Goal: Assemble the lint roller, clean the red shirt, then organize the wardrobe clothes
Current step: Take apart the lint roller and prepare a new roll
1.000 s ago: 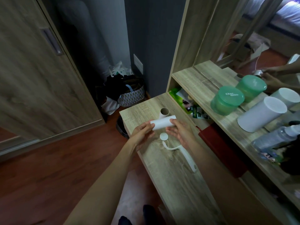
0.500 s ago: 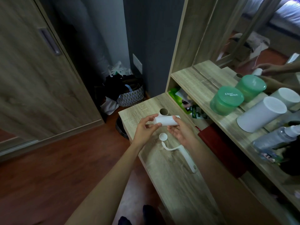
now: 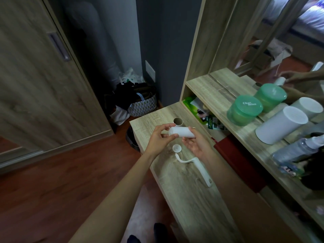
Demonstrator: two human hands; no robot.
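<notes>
Since a second ago the roll [image 3: 182, 132] has been tipped, its right end, then the higher one, now lying slightly lower than the left, while it has been kept at much the same spot above the desk [image 3: 189, 199]. A wardrobe door [image 3: 35, 102] is seen shut at the left, and a mirror [image 3: 263, 41] at the upper right, above a shelf [image 3: 215, 95] on which a white canister [image 3: 280, 125], two green jars [image 3: 244, 110] and a spray bottle [image 3: 294, 151] are set. A basket [image 3: 142, 105] is seen on the floor beyond the desk's far end. Both bare forearms are stretched forward over the desk and are brought together at the roll. A red item [image 3: 233, 151] is lodged under the shelf, just right of the right forearm; whether it is the shirt cannot be told. The left hand [image 3: 158, 139] is turned inward, and the roll's left end is pinched between its thumb below and its fingers above. The right hand [image 3: 199, 146] is held palm up, and the roll's right end is clasped by its curled fingers. The white handle [image 3: 199, 167] is laid flat on the desk, near the right wrist. A cardboard tube [image 3: 178, 121] is stood upright just beyond the roll, and a round white cap [image 3: 176, 148] is laid between the hands and the handle's curved end.
</notes>
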